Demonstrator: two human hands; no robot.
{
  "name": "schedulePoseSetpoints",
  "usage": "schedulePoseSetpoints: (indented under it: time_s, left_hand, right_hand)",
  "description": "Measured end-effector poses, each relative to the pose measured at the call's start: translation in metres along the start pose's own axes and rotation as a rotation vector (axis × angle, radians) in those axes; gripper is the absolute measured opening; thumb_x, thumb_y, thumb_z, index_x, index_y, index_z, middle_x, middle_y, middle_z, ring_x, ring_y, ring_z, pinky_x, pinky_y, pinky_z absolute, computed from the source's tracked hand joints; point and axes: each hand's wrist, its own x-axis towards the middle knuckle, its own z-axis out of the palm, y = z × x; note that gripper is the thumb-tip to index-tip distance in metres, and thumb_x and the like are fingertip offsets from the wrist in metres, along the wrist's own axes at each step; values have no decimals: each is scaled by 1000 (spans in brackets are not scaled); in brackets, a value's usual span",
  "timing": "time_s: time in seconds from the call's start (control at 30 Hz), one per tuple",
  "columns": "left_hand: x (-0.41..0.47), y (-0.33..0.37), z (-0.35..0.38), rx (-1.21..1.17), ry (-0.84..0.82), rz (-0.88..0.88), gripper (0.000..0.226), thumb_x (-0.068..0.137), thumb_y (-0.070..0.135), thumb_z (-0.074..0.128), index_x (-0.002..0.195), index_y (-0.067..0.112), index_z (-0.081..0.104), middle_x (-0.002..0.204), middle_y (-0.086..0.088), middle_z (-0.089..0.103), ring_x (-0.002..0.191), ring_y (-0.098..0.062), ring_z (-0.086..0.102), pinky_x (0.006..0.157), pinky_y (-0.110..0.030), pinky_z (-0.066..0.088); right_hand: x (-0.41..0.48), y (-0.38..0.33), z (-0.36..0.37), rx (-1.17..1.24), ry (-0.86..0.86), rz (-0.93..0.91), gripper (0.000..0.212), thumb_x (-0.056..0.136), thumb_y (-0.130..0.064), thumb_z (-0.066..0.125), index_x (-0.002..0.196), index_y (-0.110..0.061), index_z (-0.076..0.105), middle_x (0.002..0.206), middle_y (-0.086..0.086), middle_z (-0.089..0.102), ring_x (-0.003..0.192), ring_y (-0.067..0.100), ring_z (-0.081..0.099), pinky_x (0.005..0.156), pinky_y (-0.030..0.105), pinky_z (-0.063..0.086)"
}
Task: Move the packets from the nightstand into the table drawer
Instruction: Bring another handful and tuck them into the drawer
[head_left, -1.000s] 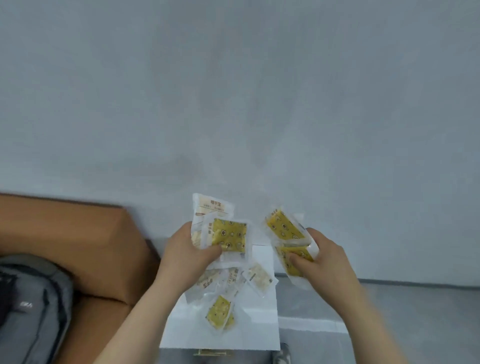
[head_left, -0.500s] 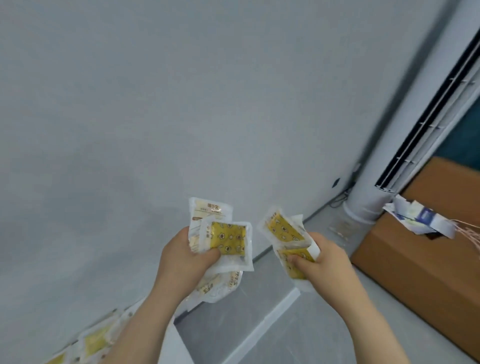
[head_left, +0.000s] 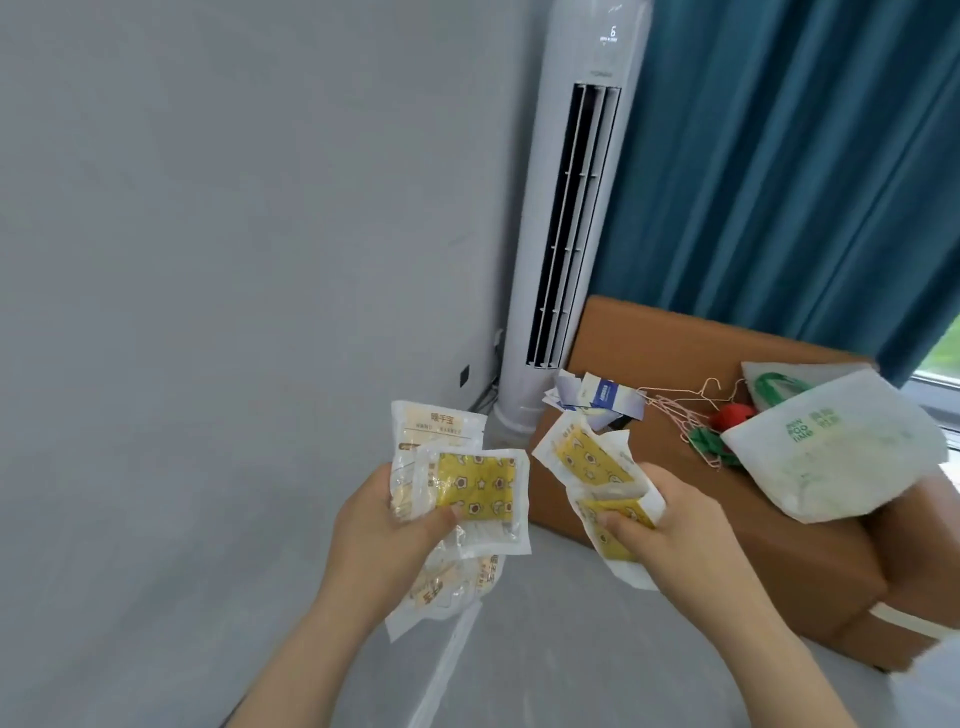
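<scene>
Showing two bunches of flat plastic packets held in mid-air: the left bunch (head_left: 475, 486), fanned out, is pinched in the curled grip of the left hand (head_left: 387, 535), the right bunch (head_left: 592, 462) likewise by the right hand (head_left: 680, 525). They look light, limp and slick, apt to slip, so a firm pinch across the overlapping middles seems safest. Beyond stand a cardboard box (head_left: 649, 353), a tower air conditioner (head_left: 597, 57) and a curtain (head_left: 805, 182); no drawer shows.

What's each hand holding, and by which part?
Left hand grips a packet stack by its lower left edge; right hand pinches two yellow packets at their lower ends.
</scene>
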Motion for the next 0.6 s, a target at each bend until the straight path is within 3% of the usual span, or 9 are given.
schedulePoseSetpoints:
  time_s: [0.17, 0.3, 0.4, 0.6]
  left_hand:
    - [62, 18, 71, -6, -145, 53, 29, 74, 14, 78, 93, 33, 65, 89, 14, 72, 83, -6, 68, 70, -26, 54]
    - [123, 34, 125, -15, -258, 105, 31, 74, 15, 79, 92, 35, 63, 89, 15, 71, 83, -5, 67, 64, -22, 51]
    - [163, 46, 167, -3, -351, 127, 33, 73, 16, 79, 91, 37, 62, 91, 15, 71, 85, -6, 67, 67, -24, 52]
    - [214, 60, 265, 16, -543, 186, 36, 73, 16, 79, 98, 38, 64, 93, 16, 71, 88, -4, 67, 74, -27, 54]
  right_hand:
    - [47, 41, -36, -12, 115, 72, 20, 81, -26, 69, 91, -41, 60, 84, -18, 68, 79, -2, 61, 71, 27, 52]
    - [88, 66, -58, -31, 262, 118, 21, 82, -27, 67, 96, -41, 61, 84, -20, 67, 82, -8, 59, 67, 23, 51]
    - [110, 81, -77, -42, 333, 193, 21, 83, -29, 67, 99, -42, 60, 86, -21, 67, 83, -5, 61, 67, 20, 49]
    - [138, 128, -118, -71, 477, 332, 25, 84, -34, 66, 105, -45, 59, 88, -23, 68, 84, -1, 62, 73, 25, 52]
